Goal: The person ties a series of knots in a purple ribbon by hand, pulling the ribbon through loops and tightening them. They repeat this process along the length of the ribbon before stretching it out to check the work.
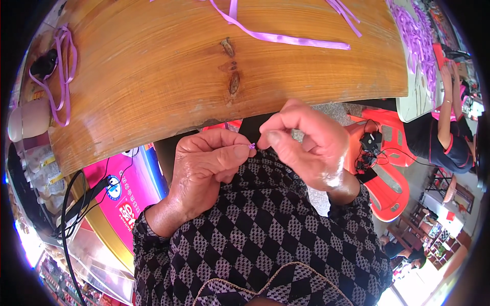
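Your left hand (204, 158) pinches a tiny, purple, ribbon-like fabric scrap (252, 146) between both hands, likely light, soft, slippery, best nipped by its edge; right hand (314, 145) narrow-fingered alongside, hold unclear.

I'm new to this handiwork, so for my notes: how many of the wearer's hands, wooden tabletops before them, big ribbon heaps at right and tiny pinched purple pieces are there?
Left hand and right hand: 2
Wooden tabletop: 1
Big purple ribbon heap: 1
Tiny purple piece in the left hand's grip: 1
Total: 5
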`<state>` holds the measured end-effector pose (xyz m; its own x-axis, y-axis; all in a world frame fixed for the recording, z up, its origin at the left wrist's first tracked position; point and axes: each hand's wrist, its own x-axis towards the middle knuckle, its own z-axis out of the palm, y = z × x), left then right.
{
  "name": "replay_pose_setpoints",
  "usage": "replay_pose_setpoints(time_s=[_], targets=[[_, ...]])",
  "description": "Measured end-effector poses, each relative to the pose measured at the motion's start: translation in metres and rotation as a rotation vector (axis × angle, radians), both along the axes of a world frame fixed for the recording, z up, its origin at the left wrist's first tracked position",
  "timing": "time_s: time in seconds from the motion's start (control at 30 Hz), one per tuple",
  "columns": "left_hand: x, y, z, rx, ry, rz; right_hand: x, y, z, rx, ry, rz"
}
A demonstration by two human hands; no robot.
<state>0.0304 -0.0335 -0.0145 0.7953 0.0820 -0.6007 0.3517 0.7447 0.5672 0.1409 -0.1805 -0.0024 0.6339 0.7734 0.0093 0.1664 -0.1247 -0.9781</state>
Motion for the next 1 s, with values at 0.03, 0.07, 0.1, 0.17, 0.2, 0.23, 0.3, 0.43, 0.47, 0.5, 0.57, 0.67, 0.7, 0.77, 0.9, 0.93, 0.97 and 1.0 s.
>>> replay_pose_setpoints(time_s=[0.03, 0.07, 0.1, 0.17, 0.2, 0.23, 0.3, 0.43, 0.47, 0.5, 0.57, 0.67, 0.7, 0.77, 0.9, 0.93, 0.97, 1.0], targets=[[-0.001, 0.001, 0.000, -0.033, 0.021, 0.006, 0.001, 0.000, -0.001, 0.000, 0.001, 0.003], [-0.001, 0.000, -0.001, -0.035, 0.019, 0.002, 0.003, -0.001, -0.002, -0.007, -0.090, 0.035], [-0.001, 0.000, -0.003, -0.041, -0.001, 0.002, 0.005, -0.002, -0.003, -0.015, -0.180, 0.067], [-0.001, -0.001, -0.002, -0.047, -0.022, -0.002, 0.005, 0.000, -0.008, 0.021, -0.243, 0.101], [0.000, -0.002, 0.000, -0.033, -0.015, -0.006, 0.004, 0.001, -0.010, 0.062, -0.283, 0.102], [0.001, -0.002, 0.001, -0.019, -0.008, -0.010, 0.003, 0.001, -0.011, 0.102, -0.323, 0.103], [0.000, -0.002, 0.001, -0.001, -0.006, -0.005, 0.002, 0.003, -0.011, 0.103, -0.322, 0.090], [-0.001, -0.003, 0.001, 0.055, -0.001, 0.002, 0.002, 0.003, -0.012, 0.128, -0.425, 0.101], [-0.001, -0.004, 0.001, 0.055, -0.001, 0.003, 0.002, 0.004, -0.013, 0.141, -0.457, 0.090], [-0.002, -0.004, 0.002, 0.080, -0.010, -0.005, 0.002, 0.005, -0.014, 0.142, -0.458, 0.091], [-0.002, -0.004, 0.002, 0.105, -0.018, -0.014, 0.001, 0.007, -0.017, 0.179, -0.540, 0.068], [-0.002, -0.006, 0.003, 0.125, -0.004, -0.014, -0.001, 0.010, -0.022, 0.203, -0.675, 0.045], [-0.002, -0.006, 0.002, 0.137, -0.008, -0.024, -0.002, 0.010, -0.023, 0.202, -0.675, 0.045], [-0.002, -0.006, 0.002, 0.150, -0.010, -0.034, -0.002, 0.012, -0.024, 0.266, -0.777, 0.023], [-0.003, -0.009, 0.001, 0.195, -0.020, -0.019, -0.005, 0.013, -0.029, 0.288, -0.866, -0.026], [-0.003, -0.010, 0.001, 0.185, -0.027, -0.008, -0.006, 0.013, -0.030, 0.286, -0.898, -0.050], [-0.002, -0.010, 0.000, 0.184, -0.028, -0.010, -0.006, 0.012, -0.031, 0.281, -0.931, -0.076], [-0.002, -0.010, 0.000, 0.188, -0.027, -0.013, -0.006, 0.012, -0.032, 0.280, -0.932, -0.078]])
